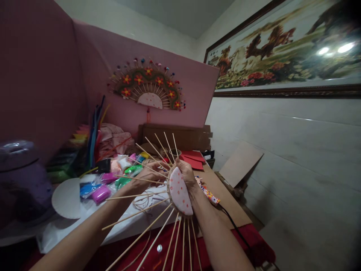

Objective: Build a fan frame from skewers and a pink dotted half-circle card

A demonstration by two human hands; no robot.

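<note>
Half-round fan within closed right fingers, left fingers partly hidden behind sticks, their hold unclear.

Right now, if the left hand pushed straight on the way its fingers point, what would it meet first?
Probably the edge of the spotted half-disc, where the sticks join; depth is unclear, so the left hand may already touch it.

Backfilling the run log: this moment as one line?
left hand: at wooden sticks | right hand: holding dotted half-disc they radiate from | background: flower-trimmed fan on pink panel
</note>
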